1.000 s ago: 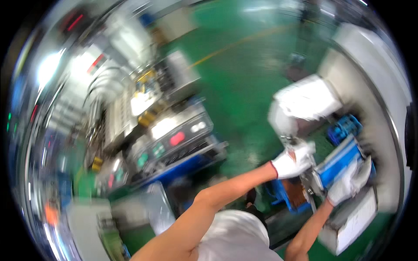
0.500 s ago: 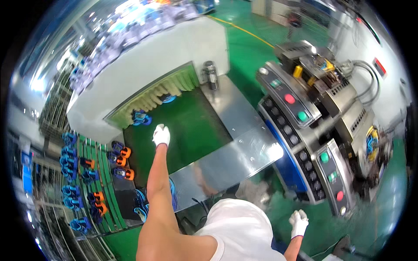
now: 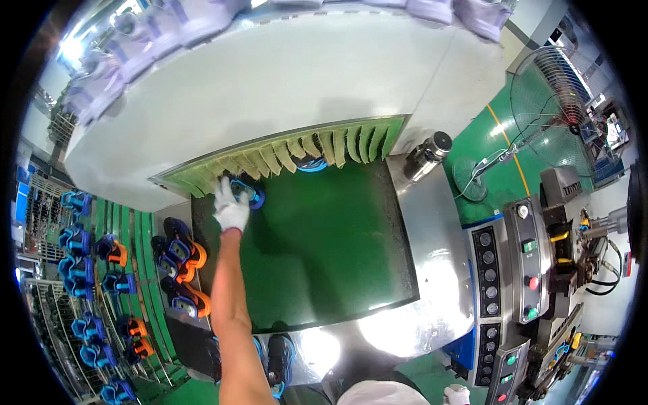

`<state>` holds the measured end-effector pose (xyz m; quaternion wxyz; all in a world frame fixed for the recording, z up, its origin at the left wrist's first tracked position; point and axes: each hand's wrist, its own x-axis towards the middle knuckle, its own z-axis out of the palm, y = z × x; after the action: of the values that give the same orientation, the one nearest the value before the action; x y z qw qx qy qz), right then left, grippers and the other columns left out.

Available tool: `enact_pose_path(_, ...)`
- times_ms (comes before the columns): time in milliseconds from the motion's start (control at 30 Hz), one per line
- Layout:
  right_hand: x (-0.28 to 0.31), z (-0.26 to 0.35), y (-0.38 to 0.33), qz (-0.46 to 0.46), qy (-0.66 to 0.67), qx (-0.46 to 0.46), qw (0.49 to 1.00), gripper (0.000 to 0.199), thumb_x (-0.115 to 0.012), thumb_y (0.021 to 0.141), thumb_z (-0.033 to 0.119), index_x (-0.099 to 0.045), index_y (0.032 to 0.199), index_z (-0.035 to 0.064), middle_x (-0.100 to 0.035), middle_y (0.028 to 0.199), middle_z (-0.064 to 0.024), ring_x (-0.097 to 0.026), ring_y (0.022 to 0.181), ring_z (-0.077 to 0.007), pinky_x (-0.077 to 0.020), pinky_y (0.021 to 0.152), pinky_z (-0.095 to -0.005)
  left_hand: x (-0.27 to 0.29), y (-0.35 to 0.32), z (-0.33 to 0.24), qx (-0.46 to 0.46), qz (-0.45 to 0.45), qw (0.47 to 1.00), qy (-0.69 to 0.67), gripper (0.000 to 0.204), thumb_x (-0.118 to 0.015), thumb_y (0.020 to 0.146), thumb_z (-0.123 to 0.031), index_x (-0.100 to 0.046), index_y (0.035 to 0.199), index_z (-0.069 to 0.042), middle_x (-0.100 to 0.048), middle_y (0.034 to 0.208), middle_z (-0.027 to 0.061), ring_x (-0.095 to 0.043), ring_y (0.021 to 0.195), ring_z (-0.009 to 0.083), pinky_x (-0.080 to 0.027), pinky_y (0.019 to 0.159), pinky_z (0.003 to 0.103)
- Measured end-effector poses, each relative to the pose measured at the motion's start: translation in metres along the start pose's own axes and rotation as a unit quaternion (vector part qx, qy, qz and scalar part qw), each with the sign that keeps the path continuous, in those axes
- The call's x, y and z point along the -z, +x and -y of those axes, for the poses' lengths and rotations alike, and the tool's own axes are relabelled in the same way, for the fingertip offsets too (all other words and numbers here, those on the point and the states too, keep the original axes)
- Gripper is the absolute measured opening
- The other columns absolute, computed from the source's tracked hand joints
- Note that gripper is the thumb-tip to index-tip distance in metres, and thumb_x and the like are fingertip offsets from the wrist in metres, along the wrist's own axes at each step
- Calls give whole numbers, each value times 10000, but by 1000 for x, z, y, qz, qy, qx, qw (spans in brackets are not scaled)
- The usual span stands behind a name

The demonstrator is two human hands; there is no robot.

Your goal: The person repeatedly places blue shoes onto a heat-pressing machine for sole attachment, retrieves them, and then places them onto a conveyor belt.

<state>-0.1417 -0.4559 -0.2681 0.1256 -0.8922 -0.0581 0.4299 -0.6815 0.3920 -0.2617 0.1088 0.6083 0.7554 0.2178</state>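
Up at the far left corner of the green belt (image 3: 317,250), the gloved left hand (image 3: 231,208) closes on a blue shoe (image 3: 248,194) beneath the curtain strips (image 3: 297,150). Right hand (image 3: 456,394) low, grip unclear.

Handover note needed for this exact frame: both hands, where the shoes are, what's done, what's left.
Left hand: white glove, arm stretched out, on the blue shoe at the green strip curtain of the white tunnel machine; grip not clear.
Right hand: gloved, low at the frame's lower edge, holding nothing visible.
A second blue shoe peeks out under the curtain, further right.
The dark green conveyor belt is otherwise bare.
Blue-and-orange shoes sit on the green rack on the left.
Done: shoes racked.
Left: both shoes at the curtain are still on the belt.
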Motion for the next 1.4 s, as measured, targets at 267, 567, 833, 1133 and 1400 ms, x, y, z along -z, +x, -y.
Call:
enact_pose_path(267, -4, 194, -3, 5, -108, -39, 993, 484, -775, 852, 249, -679, 1216, -56, -737, 1080, -164, -730, 926, -229, -607, 776, -366, -25, 48, 67, -83, -73, 992, 59, 354, -570, 1018, -265, -632, 1333, -116, -611, 1323, 213, -566, 1204, 449, -442, 1026, 551)
enact_pose_path(567, -116, 365, -18, 139, -117, 350, 919, 682, -725, 912, 357, -519, 1445, -14, -660, 1350, -244, -613, 1293, -387, -494, 1086, -411, 3, -199, -22, -219, 86, 972, -23, 115, -629, 912, -183, -664, 993, -109, -666, 1031, 134, -647, 967, 370, -525, 832, 503)
enact_pose_path(833, -67, 415, -80, 18, -342, 473, 812, 365, -602, 827, 239, -648, 1120, 26, -717, 938, -232, -709, 845, -423, -565, 771, -504, 40, -410, -238, -343, 379, 818, -264, 213, -654, 946, -193, -700, 1117, -75, -692, 1093, 195, -693, 1000, 378, -552, 866, 461)
enact_pose_path(1133, 148, 198, -139, -63, 380, 378, 842, 530, -829, 877, 265, -633, 1275, -25, -734, 1136, -93, -675, 950, -168, -560, 869, -338, 118, -577, -515, -674, 445, 495, -321, 667, -792, 834, -71, -499, 1426, 15, -523, 1393, 197, -644, 1100, 290, -576, 893, 388)
enact_pose_path(1400, 157, 12, -167, 19, 877, 314, 363, 735, -787, 869, 226, -478, 1493, -11, -650, 1380, -161, -666, 1226, -289, -531, 1076, -425, 65, -775, -674, -630, 528, 466, -328, 535, -630, 1015, -116, -439, 1498, 11, -561, 1452, 190, -597, 1306, 272, -477, 1102, 382)
